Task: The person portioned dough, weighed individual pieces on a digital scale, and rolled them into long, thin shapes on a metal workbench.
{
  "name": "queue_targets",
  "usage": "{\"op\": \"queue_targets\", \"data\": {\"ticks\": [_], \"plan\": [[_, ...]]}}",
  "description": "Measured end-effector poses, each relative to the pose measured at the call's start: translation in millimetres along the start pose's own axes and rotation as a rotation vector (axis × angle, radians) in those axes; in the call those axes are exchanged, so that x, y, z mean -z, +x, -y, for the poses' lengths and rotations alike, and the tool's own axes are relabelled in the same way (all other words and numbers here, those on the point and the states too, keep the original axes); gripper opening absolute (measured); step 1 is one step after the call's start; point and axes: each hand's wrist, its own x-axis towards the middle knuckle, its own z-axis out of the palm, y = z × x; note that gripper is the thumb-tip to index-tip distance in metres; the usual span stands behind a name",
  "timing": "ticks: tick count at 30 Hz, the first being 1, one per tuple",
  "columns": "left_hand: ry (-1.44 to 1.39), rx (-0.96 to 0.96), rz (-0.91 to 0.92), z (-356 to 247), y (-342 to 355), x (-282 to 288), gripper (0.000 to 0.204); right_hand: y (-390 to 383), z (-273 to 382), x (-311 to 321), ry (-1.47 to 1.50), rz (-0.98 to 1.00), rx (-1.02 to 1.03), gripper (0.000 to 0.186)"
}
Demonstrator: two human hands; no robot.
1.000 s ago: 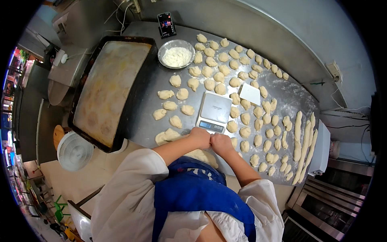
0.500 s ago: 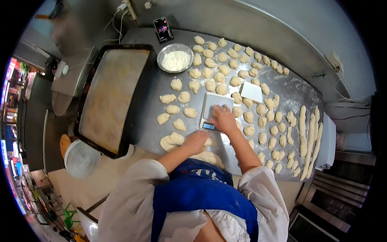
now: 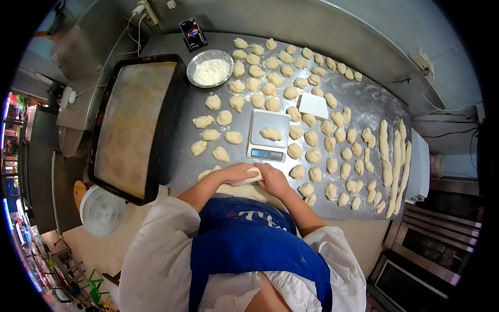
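Note:
My left hand (image 3: 235,173) is closed around a thick strip of dough (image 3: 253,176) at the near edge of the steel table. Against its right end, my right hand (image 3: 274,180) is closed, gripping the dough with the thumb close to my left fingers. Part of the strip is hidden under both hands. A longer slab of dough (image 3: 244,192) lies between my hands and my blue apron. Just beyond my hands stands a kitchen scale (image 3: 256,120) with a lit display. One dough piece (image 3: 271,134) rests on its plate.
Many dough pieces (image 3: 311,138) cover the steel table (image 3: 197,177), with long dough ropes (image 3: 396,169) at far right. A white scraper (image 3: 314,106) lies among them. Left are a flour bowl (image 3: 210,72), a propped phone (image 3: 192,32) and a large black-rimmed baking tray (image 3: 179,78).
My right hand has left the scale and come back to the dough beside my left hand. A dough piece now sits uncovered on the scale. The view has shifted slightly.

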Motion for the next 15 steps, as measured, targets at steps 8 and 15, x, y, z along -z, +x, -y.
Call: {"op": "queue_targets", "data": {"ticks": [8,15], "plan": [[0.162,0.058,0.245,-10,-1,8,0.051,-9,-17,-21,-0.146,0.129,-0.056,0.027],[0.280,-0.006,0.212,-34,22,-8,0.051,-4,-7,-12,-0.266,0.076,0.001,0.013]]}}
